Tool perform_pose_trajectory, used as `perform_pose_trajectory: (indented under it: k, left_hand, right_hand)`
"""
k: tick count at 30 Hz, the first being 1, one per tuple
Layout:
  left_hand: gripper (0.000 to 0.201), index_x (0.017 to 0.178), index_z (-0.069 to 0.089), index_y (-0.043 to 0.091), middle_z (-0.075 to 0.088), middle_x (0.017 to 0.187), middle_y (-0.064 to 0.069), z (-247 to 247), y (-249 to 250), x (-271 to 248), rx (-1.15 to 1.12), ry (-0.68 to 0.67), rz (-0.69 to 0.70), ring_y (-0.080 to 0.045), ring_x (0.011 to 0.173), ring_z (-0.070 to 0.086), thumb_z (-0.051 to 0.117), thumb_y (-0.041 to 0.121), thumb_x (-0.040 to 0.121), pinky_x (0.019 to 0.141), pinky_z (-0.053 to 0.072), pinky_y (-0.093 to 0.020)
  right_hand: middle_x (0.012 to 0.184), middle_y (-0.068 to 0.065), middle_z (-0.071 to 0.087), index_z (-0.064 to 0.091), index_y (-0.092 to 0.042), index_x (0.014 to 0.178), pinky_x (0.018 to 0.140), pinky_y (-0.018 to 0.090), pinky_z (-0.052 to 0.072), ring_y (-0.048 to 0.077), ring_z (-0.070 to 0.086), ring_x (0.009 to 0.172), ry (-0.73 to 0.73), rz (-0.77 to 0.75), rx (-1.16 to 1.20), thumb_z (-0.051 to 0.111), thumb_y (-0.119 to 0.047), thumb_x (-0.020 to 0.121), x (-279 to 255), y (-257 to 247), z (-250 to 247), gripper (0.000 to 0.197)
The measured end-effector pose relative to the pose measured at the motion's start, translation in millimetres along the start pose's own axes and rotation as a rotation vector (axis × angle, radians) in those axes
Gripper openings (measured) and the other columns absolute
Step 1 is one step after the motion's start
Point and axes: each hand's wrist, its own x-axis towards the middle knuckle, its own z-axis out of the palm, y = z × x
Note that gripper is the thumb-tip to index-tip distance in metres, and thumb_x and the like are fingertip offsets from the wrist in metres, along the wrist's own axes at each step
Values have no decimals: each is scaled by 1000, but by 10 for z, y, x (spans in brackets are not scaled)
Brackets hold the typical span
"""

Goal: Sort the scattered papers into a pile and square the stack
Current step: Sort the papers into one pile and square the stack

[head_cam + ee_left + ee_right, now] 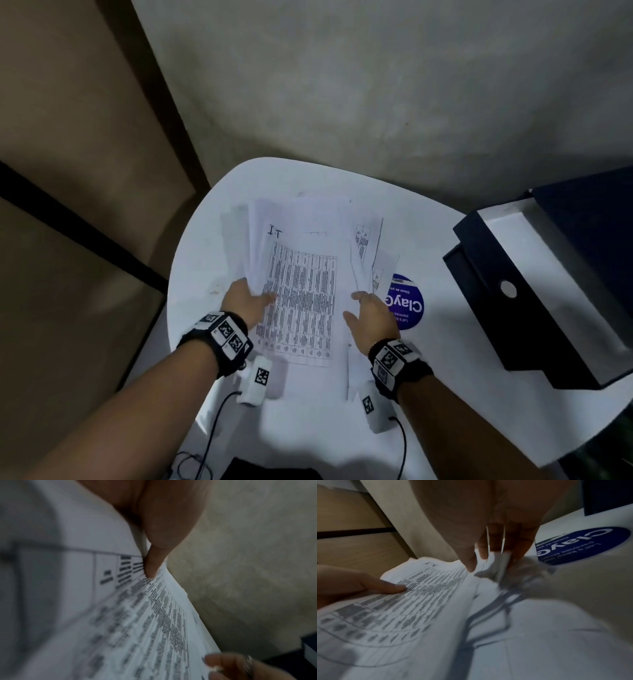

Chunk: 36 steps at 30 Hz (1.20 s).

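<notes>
while the papers (301, 274) lie fanned in a loose, uneven pile at the middle of a white table (205, 260), a person works at them from both sides. a printed table sheet (301, 301) sits on top, with other sheets jutting out at the left, far and right edges. the left hand (245, 299) pinches the pile's left edge, thumb (152, 563) pressed on the printed sheet and fingers hidden beneath. the right hand (371, 317) is at the pile's right edge; the right wrist view, though blurred, shows its fingers (494, 543) curled round the edges of a few sheets, thumb apart. just right of that hand a round blue sticker (407, 303) is partly covered by paper corners. farther right stands a dark box (534, 294) with a pale face. both wrists carry marker bands (224, 334), with cables trailing off the near edge.
</notes>
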Motion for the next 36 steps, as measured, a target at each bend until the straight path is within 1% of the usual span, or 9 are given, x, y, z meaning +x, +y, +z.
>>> perform_pose_trajectory:
  k: [3, 9, 16, 20, 24, 27, 30, 33, 36]
  left_hand:
    - [30, 105, 64, 4, 70, 96, -7, -150, -102, 36, -117, 120, 70, -28, 94, 67, 77, 22, 85, 75, 49, -27]
    - [17, 97, 68, 12, 70, 87, 3, -587, -221, -20, -185, 204, 175, -18, 84, 66, 72, 27, 89, 64, 43, -21]
    - [13, 97, 72, 20, 75, 92, 3, -863, -354, -3, -289, 178, 153, -18, 92, 70, 75, 27, 86, 85, 52, -35]
    - [11, 95, 72, 22, 76, 98, 0, -951, -386, 2, -362, 195, 121, -23, 96, 71, 76, 24, 85, 95, 52, -48]
    - [22, 109, 69, 14, 73, 102, -1, -941, -344, -12, -373, 172, 127, -23, 99, 69, 73, 20, 88, 95, 50, -40]
    - [27, 114, 66, 16, 72, 107, -2, -868, -373, -7, -348, 121, 97, -23, 103, 67, 72, 24, 89, 95, 48, -39]
    - [24, 110, 63, 18, 69, 111, 1, -706, -402, -18, -345, 43, 19, -22, 107, 62, 72, 26, 89, 99, 44, -39]
    - [20, 105, 60, 16, 65, 108, -3, -503, -368, -29, -301, 0, -34, -21, 104, 57, 71, 25, 90, 95, 40, -33]
    - [30, 111, 63, 9, 67, 113, -5, -370, -333, -24, -207, 7, -60, -25, 104, 60, 72, 25, 88, 94, 43, -34]
  right_hand:
    - [109, 8, 68, 52, -16, 130, 84, 36, 56, 28, 66, 98, 57, 94, 99, 52, -30, 99, 7, 28, -89, 35]
    - [143, 16, 45, 37, -3, 146, 110, 46, 40, 32, 42, 134, 118, 103, 69, 63, -42, 92, 368, -205, -123, 71]
    - [150, 20, 32, 12, -1, 153, 110, 56, 36, 40, 31, 139, -39, 217, -143, 70, -44, 85, 409, -519, 85, 99]
    - [147, 21, 43, 11, 3, 153, 108, 46, 42, 38, 43, 134, 18, 213, -16, 74, -42, 83, 413, -558, 160, 104]
    - [137, 21, 55, 40, 3, 140, 101, 39, 50, 35, 57, 123, 61, 255, 227, 72, -20, 88, 297, -622, 98, 65]
    - [143, 18, 52, 41, -2, 145, 102, 35, 45, 34, 54, 128, 144, 206, 269, 57, -15, 98, 136, -620, -193, 51]
    - [130, 23, 59, 46, -6, 143, 91, 39, 51, 39, 61, 112, 285, 174, 205, 47, -14, 101, -2, -613, -670, 42]
    - [107, 22, 65, 58, -9, 121, 75, 37, 52, 34, 61, 87, 514, 120, 198, 47, -17, 99, -83, -652, -1203, 26]
    - [98, 17, 68, 64, -4, 105, 75, 31, 51, 30, 63, 88, 706, 29, 338, 59, -17, 94, -136, -699, -1656, 18]
